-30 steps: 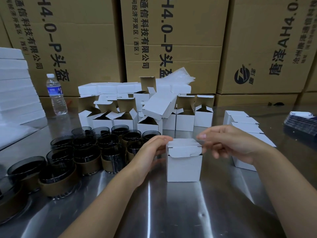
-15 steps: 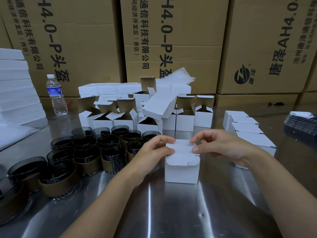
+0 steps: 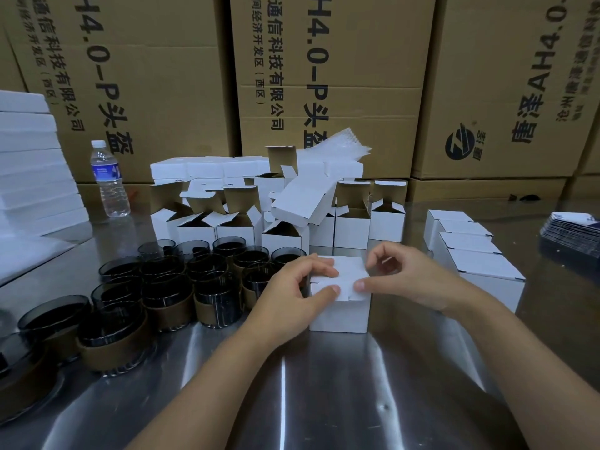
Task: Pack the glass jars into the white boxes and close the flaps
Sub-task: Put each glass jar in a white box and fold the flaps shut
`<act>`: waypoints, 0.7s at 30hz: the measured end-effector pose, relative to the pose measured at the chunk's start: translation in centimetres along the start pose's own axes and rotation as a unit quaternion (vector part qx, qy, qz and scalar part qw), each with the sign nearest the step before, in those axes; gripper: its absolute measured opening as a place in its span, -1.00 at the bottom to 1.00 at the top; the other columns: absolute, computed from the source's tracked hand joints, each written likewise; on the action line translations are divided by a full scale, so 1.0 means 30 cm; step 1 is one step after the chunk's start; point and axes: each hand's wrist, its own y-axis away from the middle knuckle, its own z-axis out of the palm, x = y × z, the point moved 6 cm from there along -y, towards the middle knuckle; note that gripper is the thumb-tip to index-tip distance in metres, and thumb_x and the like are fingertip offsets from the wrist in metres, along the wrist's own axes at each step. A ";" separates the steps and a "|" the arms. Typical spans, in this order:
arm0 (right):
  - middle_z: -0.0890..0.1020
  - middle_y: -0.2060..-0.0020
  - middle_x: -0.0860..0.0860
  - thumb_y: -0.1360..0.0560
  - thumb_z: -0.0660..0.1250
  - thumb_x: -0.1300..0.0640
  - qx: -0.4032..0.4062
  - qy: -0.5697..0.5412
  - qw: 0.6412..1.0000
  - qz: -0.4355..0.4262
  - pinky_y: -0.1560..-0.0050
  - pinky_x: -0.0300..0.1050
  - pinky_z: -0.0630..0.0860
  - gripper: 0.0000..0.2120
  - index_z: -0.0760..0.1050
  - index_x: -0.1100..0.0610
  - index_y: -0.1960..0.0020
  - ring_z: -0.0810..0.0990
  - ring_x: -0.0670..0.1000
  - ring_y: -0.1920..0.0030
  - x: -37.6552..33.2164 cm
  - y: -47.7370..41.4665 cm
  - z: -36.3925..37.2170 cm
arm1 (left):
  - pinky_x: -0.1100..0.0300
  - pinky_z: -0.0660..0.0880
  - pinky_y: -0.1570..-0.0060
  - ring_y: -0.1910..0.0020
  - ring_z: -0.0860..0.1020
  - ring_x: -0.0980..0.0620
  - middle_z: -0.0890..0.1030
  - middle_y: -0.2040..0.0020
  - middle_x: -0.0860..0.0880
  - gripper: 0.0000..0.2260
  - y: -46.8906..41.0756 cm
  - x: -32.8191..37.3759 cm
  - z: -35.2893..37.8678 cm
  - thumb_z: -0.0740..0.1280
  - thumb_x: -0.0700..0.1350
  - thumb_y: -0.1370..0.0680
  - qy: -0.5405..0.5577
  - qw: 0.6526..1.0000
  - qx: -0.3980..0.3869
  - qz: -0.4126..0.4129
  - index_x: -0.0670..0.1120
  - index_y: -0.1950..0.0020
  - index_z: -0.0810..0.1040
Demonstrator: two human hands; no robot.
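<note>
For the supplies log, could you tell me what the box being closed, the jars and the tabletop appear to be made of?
White box: thin matte white card; open ones behind show brown insides. Jars: dark, see-through, likely smoked glass, with brown bands, possibly card or leather. Table: polished metal, probably stainless steel, given its streaky reflections.

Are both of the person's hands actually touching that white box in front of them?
Touching. The head view shows the left hand and right hand with thumbs pressed on the white box lid.
</note>
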 end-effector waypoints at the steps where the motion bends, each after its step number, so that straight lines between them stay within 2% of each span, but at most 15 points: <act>1: 0.54 0.18 -0.08 -0.19 0.62 -0.04 -0.007 -0.002 1.000 0.005 0.15 -0.24 0.41 -0.61 0.50 0.01 0.12 0.49 -0.12 0.21 0.008 0.000 0.004 | 0.06 0.34 -0.37 -0.35 0.36 0.28 0.56 -0.20 0.18 -0.80 0.002 0.001 0.001 0.44 -0.18 -0.48 -0.013 1.000 -0.002 0.004 0.14 0.08 0.57; 4: 0.46 -0.10 -0.19 -0.20 0.59 -0.14 -0.036 0.044 0.998 -0.014 -0.06 -0.28 0.41 -0.54 0.50 -0.21 -0.03 0.48 -0.20 -0.12 0.018 -0.002 0.028 | 0.07 0.34 -0.37 -0.35 0.35 0.30 0.54 -0.21 0.21 -0.76 0.005 0.003 -0.005 0.47 -0.14 -0.45 -0.039 0.999 -0.003 0.014 0.20 0.04 0.56; 7: 0.34 -0.25 -0.28 -0.15 0.54 -0.23 -0.041 0.080 0.995 -0.038 -0.28 -0.14 0.34 -0.51 0.50 -0.36 -0.05 0.33 -0.18 -0.31 0.009 -0.006 0.044 | 0.10 0.34 -0.38 -0.36 0.32 0.33 0.52 -0.22 0.24 -0.69 0.005 0.003 -0.007 0.50 -0.13 -0.44 -0.053 0.998 -0.016 0.017 0.23 -0.05 0.56; 9: 0.38 -0.25 -0.33 -0.13 0.52 -0.24 -0.029 0.063 0.996 -0.048 -0.26 -0.17 0.38 -0.56 0.56 -0.37 0.00 0.38 -0.24 -0.27 0.003 -0.005 0.044 | 0.08 0.35 -0.37 -0.36 0.33 0.32 0.52 -0.19 0.27 -0.67 0.004 0.003 -0.008 0.50 -0.14 -0.43 -0.053 0.998 -0.015 0.022 0.22 -0.07 0.56; 12: 0.46 -0.16 -0.38 -0.22 0.54 -0.16 -0.018 0.059 0.996 -0.068 -0.21 -0.23 0.45 -0.65 0.58 -0.38 0.03 0.48 -0.31 -0.15 0.003 -0.003 0.042 | 0.04 0.38 -0.35 -0.35 0.36 0.29 0.54 -0.17 0.27 -0.68 0.004 0.007 -0.015 0.50 -0.11 -0.44 -0.063 0.998 0.002 0.031 0.27 -0.05 0.55; 17: 0.53 -0.11 -0.35 -0.26 0.52 -0.13 -0.014 0.034 0.997 -0.073 -0.15 -0.27 0.49 -0.68 0.60 -0.33 0.01 0.52 -0.27 -0.14 0.003 -0.009 0.039 | 0.06 0.43 -0.28 -0.29 0.44 0.26 0.54 -0.13 0.32 -0.70 0.007 0.016 -0.021 0.48 -0.09 -0.45 -0.069 0.996 0.017 0.044 0.26 -0.05 0.55; 21: 0.57 -0.02 -0.43 -0.26 0.50 -0.14 -0.017 0.020 0.996 -0.080 0.00 -0.48 0.44 -0.69 0.60 -0.36 0.01 0.53 -0.33 -0.12 -0.006 -0.006 0.036 | 0.18 0.52 -0.13 -0.19 0.52 0.18 0.59 -0.14 0.22 -0.74 0.006 0.023 -0.022 0.47 -0.09 -0.46 -0.053 0.997 0.025 0.049 0.21 -0.07 0.58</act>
